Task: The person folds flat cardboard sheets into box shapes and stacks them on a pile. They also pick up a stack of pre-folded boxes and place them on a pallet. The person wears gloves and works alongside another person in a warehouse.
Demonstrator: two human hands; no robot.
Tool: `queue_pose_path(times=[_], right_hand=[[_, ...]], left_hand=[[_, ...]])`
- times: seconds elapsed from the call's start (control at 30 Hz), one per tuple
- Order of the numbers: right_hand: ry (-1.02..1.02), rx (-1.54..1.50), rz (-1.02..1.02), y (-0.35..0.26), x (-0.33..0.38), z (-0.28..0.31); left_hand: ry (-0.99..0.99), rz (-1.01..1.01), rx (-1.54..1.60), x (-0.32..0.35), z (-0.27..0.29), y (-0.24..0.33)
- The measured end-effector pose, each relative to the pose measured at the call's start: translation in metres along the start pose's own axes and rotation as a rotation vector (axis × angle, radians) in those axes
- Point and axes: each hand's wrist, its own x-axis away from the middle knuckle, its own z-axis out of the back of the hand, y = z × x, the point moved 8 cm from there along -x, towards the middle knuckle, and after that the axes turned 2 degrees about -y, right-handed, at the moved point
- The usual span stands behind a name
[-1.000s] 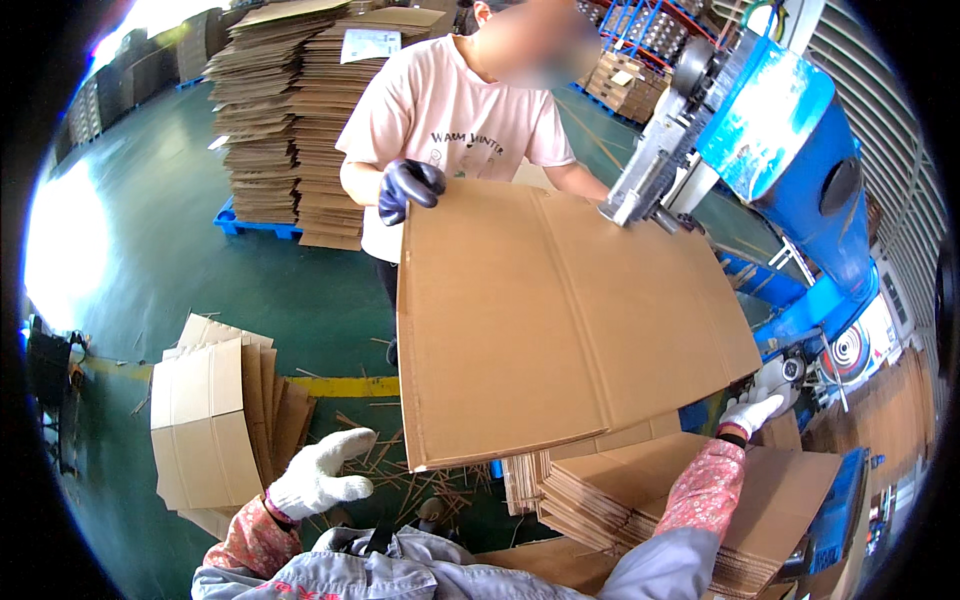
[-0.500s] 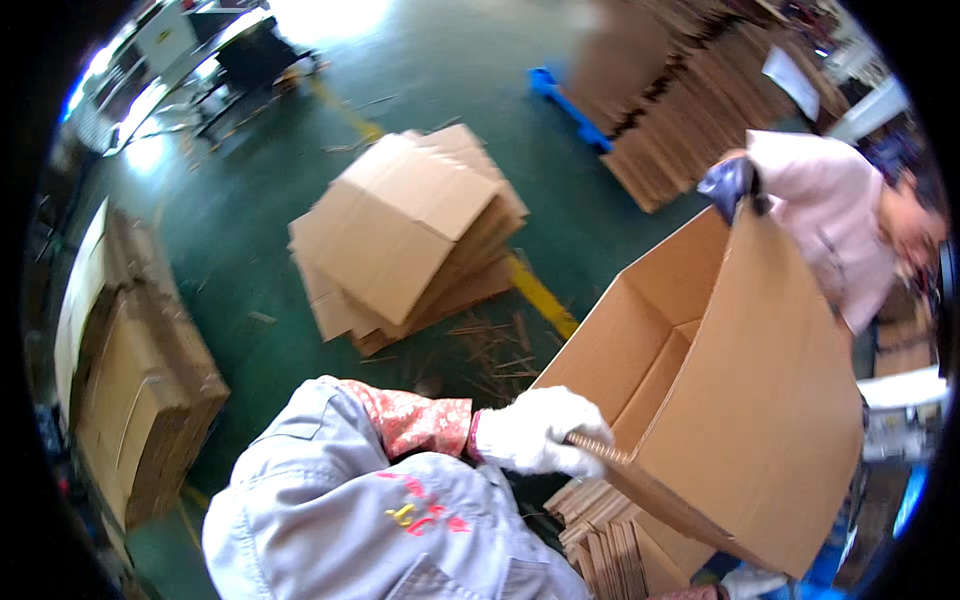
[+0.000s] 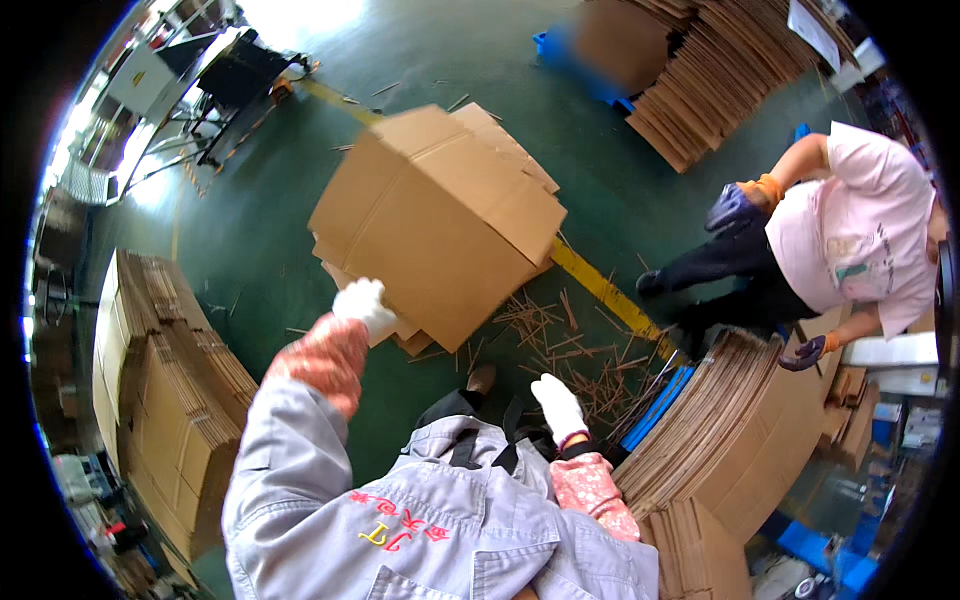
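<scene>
A broad flattened cardboard box (image 3: 440,230) lies on top of a loose pile of similar sheets on the green floor ahead of me. My left hand (image 3: 363,303), in a white knitted glove, is stretched out at its near left edge, fingers apart and holding nothing. Close to my body on the right, my right hand (image 3: 558,408), gloved the same way, hangs with its fingers extended and nothing in it. Beside my right forearm stands a row of upright folded cardboard boxes (image 3: 690,430).
A co-worker (image 3: 840,230) in a pink shirt and dark gloves stands to the right. Cardboard scraps (image 3: 590,370) litter the floor by a yellow line (image 3: 600,285). More folded boxes (image 3: 180,400) stand at left and a cardboard stack (image 3: 720,75) at far right. A wheeled machine (image 3: 225,75) stands far left.
The opened box that my hands and the co-worker held is out of our hands. A broad sheet now tops the pile. My left hand moved left, my right inward; the co-worker's hands came apart.
</scene>
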Motion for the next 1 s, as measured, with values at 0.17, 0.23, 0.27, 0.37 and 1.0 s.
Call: queue_pose_path(times=[0.17, 0.23, 0.27, 0.37, 1.0], right_hand=[[0.306, 0.024, 0.013, 0.078, 0.067, 0.052], [0.625, -0.857, -0.224, 0.157, 0.12, 0.067], [0.691, -1.107, -0.254, 0.161, 0.145, 0.076], [0.886, -1.599, 0.071, 0.194, 0.204, 0.091], [2.211, -1.565, -0.025, 0.218, 0.385, 0.186]], left_hand=[[-0.478, -0.329, 0.091, 0.019, -0.133, 0.089], [-0.533, -0.419, 0.049, 0.037, -0.128, 0.149], [-0.499, -0.456, 0.104, 0.047, -0.116, 0.176], [-0.427, -0.672, 0.144, 0.045, -0.109, 0.248], [-0.515, -1.924, -0.242, 0.507, -0.082, 0.63]])
